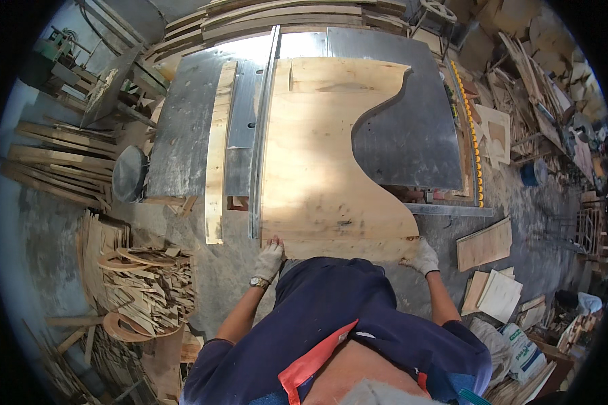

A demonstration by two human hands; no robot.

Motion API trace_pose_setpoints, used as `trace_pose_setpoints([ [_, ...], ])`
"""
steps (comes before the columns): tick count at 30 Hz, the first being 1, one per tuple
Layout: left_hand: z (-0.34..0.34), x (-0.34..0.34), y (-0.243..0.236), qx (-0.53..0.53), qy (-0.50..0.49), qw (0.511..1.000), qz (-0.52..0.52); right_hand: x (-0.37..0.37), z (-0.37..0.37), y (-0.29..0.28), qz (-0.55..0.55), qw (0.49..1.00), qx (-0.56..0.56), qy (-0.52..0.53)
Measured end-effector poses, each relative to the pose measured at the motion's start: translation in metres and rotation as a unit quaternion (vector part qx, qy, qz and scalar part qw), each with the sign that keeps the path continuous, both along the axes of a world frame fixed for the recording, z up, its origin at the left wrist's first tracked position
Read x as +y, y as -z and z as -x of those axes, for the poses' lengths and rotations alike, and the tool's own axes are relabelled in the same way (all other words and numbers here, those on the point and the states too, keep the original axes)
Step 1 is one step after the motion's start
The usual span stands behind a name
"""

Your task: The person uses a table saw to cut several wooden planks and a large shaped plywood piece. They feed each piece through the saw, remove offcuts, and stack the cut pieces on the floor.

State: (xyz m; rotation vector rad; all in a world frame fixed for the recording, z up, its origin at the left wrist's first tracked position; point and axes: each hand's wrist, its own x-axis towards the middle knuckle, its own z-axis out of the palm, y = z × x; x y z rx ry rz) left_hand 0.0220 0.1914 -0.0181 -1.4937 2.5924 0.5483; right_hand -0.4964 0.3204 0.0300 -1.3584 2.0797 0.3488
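Observation:
A large plywood panel [311,148] with a wavy S-shaped right edge lies flat on a grey metal saw table [419,148]. Its straight left side runs along a long metal fence [256,196]. The near end overhangs the table in front of my body. My left hand [270,260], in a pale work glove with a watch at the wrist, grips the near left corner, fingertips on top. At the near right corner, my right hand [423,257], gloved too, is closed on the panel's edge; its fingers are partly hidden.
Left of the fence lies a narrow wood strip [217,162], jutting past the table's near edge. Offcuts [148,297] heap on the floor at left, beside stacked boards [61,162] and a round bucket [129,173]. Plywood pieces [484,244] and sacks [522,351] lie at right.

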Motion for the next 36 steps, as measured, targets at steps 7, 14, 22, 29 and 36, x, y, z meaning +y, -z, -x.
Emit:
trace_pose_setpoints([
  [7, 0.013, -0.033, -0.003, -0.009, 0.014, 1.0, -0.017, -0.049, -0.055, -0.009, 0.105, 0.987, 0.104, -0.07],
  [14, 0.023, -0.068, -0.003, -0.014, 0.026, 1.0, -0.011, -0.128, -0.137, 0.024, 0.109, 0.978, -0.085, -0.157],
  [22, 0.034, -0.11, 0.003, -0.029, 0.06, 0.998, 0.021, -0.184, -0.192, 0.032, 0.191, 0.945, -0.045, -0.263],
  [29, 0.041, -0.143, 0.017, -0.031, 0.076, 0.996, 0.026, -0.211, -0.201, 0.02, 0.158, 0.959, -0.007, -0.237],
  [36, 0.045, -0.15, 0.007, -0.025, 0.097, 0.993, 0.069, -0.219, -0.209, 0.012, 0.134, 0.965, 0.014, -0.225],
])
